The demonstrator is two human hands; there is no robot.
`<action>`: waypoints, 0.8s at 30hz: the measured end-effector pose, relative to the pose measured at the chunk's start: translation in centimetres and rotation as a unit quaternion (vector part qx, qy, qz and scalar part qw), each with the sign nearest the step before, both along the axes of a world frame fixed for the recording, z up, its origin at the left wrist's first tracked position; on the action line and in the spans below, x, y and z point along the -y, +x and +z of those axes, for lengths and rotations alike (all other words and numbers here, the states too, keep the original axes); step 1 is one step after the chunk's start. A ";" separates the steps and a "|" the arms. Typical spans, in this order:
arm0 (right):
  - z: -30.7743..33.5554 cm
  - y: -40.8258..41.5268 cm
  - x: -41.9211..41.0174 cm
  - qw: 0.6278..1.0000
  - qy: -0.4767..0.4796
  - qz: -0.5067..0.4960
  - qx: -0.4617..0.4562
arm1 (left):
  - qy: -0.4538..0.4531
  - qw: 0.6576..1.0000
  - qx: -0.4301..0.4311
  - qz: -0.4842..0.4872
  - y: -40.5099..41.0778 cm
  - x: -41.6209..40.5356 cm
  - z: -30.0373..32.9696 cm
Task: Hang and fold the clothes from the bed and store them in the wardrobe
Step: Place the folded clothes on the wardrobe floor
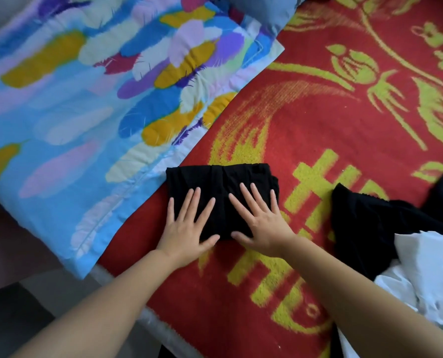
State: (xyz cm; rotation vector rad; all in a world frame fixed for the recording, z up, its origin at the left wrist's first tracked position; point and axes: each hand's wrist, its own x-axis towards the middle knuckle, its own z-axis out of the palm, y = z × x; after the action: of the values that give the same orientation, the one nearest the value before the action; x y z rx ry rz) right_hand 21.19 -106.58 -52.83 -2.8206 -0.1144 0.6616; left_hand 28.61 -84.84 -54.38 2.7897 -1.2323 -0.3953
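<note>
Head view, then — what filled most of it?

— Mostly bedding. A red blanket [318,125] with a yellow-green pattern ran across the centre and right, and a quilt [73,99] printed with blue, purple, yellow and white feathers lay over its left side, 1 corner reaching toward the top middle.

— And the clothes?

— 2 lots. At the right edge sat a loose heap: a crumpled black garment [370,218] with white cloth [427,280] bunched just below it and touching it. Well apart from that, near the middle, lay a folded black garment [220,187], a compact rectangle flat on the red blanket, its upper left corner just beside the quilt's edge.

— Where were the hands?

— Both were on that folded black garment. The left hand [186,228] lay flat over its left part, fingers straight and spread, thumb along the near edge. The right hand [261,226] lay the same way over the right part, fingers straight and fanned apart, thumb pointing toward the left thumb. The 2 thumbs were near each other without touching.

— Any gripping?

— None that showed. Neither hand curled round the cloth; both were spread palm-down, pressing on it. Bare forearms came in from the bottom edge.

— Anything smaller?

— A strip of grey floor [21,319] at the lower left, beside the bed's edge.
</note>
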 end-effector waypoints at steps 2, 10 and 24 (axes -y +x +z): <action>0.1 -1.4 0.1 0.998 -0.043 0.037 -0.025 | 0.032 0.999 0.007 -0.030 -0.6 -0.5 0.3; 0.1 0.6 -2.3 0.993 -0.081 -0.088 -0.023 | 0.133 0.988 -0.028 0.068 0.4 3.3 0.1; 24.1 1.2 -5.7 0.996 -0.082 0.008 0.045 | 0.110 0.983 -0.032 0.146 -1.5 -1.3 25.8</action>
State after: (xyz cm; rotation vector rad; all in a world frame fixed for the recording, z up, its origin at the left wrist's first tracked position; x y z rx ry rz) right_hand 22.42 -100.91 -28.76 -3.0113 -0.1017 0.5713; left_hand 27.13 -83.54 -28.60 3.0509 -0.7901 -0.6248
